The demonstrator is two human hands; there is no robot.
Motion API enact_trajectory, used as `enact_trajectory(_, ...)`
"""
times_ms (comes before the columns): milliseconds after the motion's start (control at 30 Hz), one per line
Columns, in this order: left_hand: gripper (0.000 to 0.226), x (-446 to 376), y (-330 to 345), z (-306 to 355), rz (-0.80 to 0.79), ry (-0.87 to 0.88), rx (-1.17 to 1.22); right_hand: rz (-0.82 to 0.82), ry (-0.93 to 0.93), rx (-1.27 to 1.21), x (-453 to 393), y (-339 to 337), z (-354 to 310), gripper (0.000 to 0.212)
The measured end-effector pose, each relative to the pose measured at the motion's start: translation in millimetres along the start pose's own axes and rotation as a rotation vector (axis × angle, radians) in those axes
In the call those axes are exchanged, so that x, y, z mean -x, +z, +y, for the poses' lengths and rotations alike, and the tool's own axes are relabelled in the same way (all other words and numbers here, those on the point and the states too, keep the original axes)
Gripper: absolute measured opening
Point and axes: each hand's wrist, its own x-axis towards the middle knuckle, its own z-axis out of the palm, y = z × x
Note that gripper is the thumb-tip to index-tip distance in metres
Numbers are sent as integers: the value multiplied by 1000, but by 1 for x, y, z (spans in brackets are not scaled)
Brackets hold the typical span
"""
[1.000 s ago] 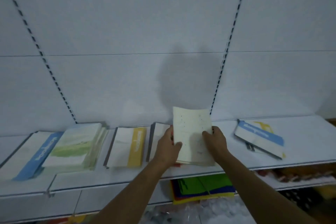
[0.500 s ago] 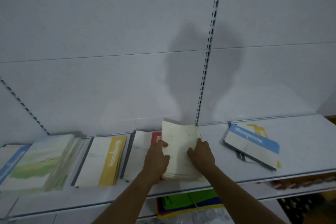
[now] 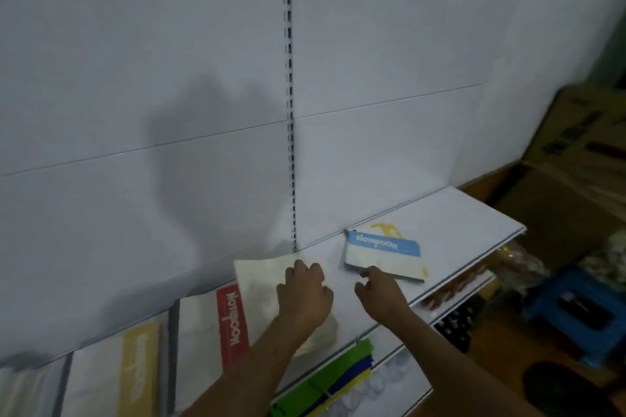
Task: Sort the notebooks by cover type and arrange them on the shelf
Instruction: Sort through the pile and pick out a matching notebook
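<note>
left hand (image 3: 303, 294) stays on cream notebook (image 3: 261, 284) | right hand (image 3: 379, 291) released it, loosely curled, empty

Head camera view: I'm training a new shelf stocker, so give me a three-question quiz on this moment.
1. True or false: the left hand rests on the cream notebook stack.
2. Which band colour is on the notebook nearest the right hand? A red, B blue, C green.
3. Name the band colour on the notebook just left of the cream stack.

Key: 1 true; 2 B, the blue-banded notebook; 3 red.
</note>
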Motion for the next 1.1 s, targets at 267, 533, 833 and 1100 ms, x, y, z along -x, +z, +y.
enact_trajectory(267,10,4,54,159,-266,354,251,400,305,-138,67,-123,130,21)
enact_trajectory(533,8,14,111,282,-353,466,245,549,481,-159,84,-212,250,15)
enact_trajectory(833,9,-25,168,365,-389,273,283,452,445,-136,21,-270,335,16)
enact_trajectory(1100,19,-86,164,328,-260,-51,307,233,176,-80,-98,-244,296,22)
